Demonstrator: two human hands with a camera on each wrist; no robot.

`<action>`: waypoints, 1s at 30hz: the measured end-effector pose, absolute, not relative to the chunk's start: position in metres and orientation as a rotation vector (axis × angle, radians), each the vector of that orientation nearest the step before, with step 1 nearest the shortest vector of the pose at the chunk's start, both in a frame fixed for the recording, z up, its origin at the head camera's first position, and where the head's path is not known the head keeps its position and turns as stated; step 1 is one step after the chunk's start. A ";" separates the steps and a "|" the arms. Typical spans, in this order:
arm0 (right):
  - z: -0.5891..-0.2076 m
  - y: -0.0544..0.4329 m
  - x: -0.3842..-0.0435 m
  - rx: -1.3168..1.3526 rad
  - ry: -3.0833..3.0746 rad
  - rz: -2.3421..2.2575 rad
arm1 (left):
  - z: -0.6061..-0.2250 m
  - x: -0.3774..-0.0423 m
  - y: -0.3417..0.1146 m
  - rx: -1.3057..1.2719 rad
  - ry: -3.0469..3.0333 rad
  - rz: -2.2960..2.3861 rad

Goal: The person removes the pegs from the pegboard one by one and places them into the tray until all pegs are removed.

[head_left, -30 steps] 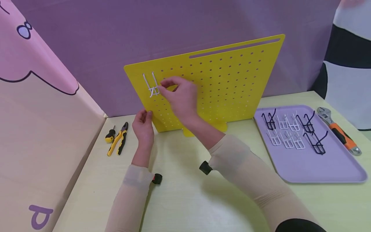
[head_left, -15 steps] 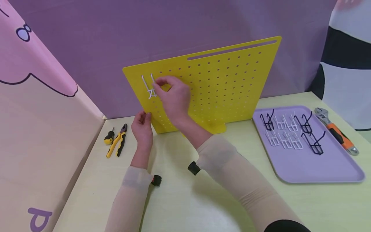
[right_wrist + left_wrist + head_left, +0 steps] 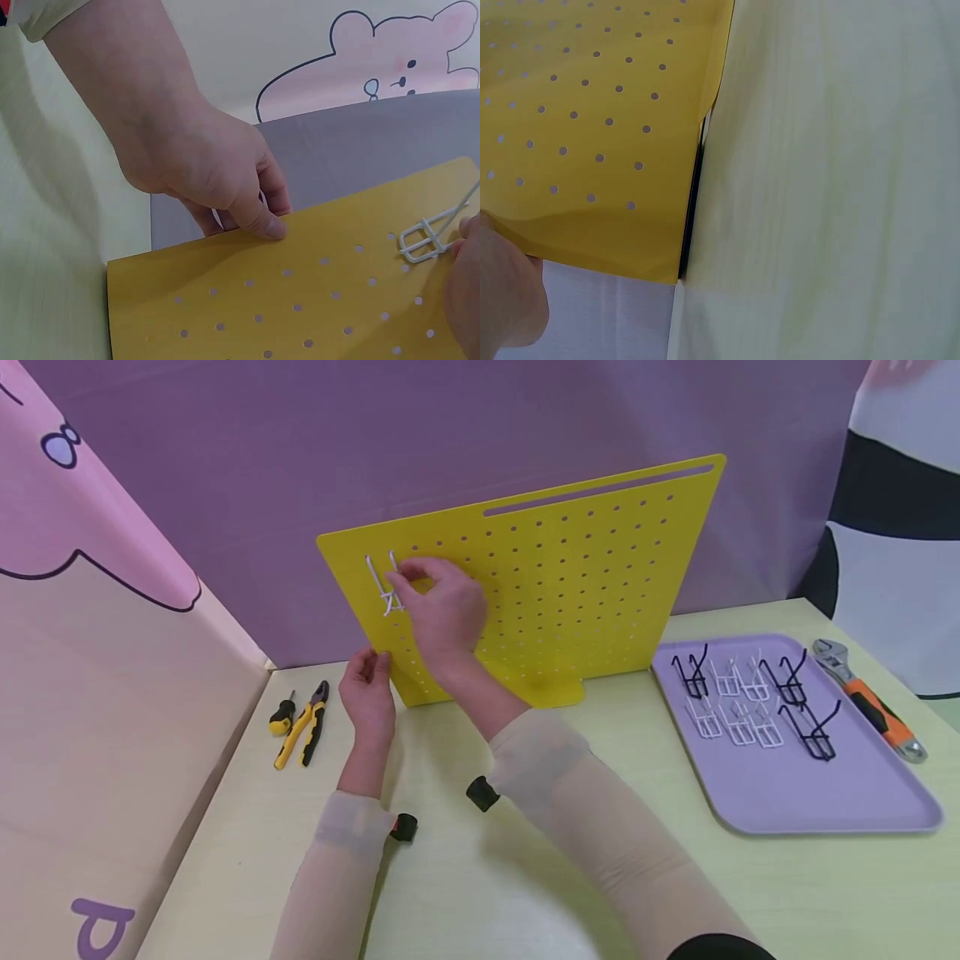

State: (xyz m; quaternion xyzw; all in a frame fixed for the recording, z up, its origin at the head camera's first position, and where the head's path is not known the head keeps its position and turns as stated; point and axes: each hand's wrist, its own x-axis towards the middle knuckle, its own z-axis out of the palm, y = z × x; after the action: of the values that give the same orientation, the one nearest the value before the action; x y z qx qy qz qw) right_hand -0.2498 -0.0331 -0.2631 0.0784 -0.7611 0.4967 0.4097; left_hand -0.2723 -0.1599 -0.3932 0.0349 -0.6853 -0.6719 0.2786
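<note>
A yellow pegboard (image 3: 570, 585) stands on the table, its face full of small holes. Near its upper left corner a white wire hook (image 3: 375, 575) sits against the face; the right wrist view shows the double-loop end of this hook (image 3: 421, 241). My right hand (image 3: 447, 614) pinches the hook with thumb and forefinger, covering part of it. Lower down, my left hand (image 3: 369, 697) grips the board's left edge. In the right wrist view the thumb of this left hand (image 3: 214, 176) lies on the front face, with the other fingers partly hidden behind the board.
On the right a purple tray (image 3: 817, 797) carries several white and black wire hooks (image 3: 817, 743). An adjustable wrench (image 3: 873, 702) lies along its far right edge. Left of the board are pliers (image 3: 302, 727) and a stubby screwdriver (image 3: 282, 717). A purple backdrop (image 3: 450, 435) hangs behind.
My right hand has shifted left along the hook, covering more of it. The left hand keeps its grip on the board's edge. The whole view has moved slightly.
</note>
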 end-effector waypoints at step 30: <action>-0.257 -0.036 -0.244 0.230 -1.814 1.556 | -0.393 -0.273 -0.158 0.103 -1.808 -1.821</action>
State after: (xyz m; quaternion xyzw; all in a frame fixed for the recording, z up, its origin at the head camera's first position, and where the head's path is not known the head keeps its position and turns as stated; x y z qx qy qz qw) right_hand -0.2442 -0.0364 -0.2566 0.0892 -0.7043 0.6042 0.3617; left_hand -0.2733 -0.1584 -0.3932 0.0385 -0.6753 -0.6802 0.2826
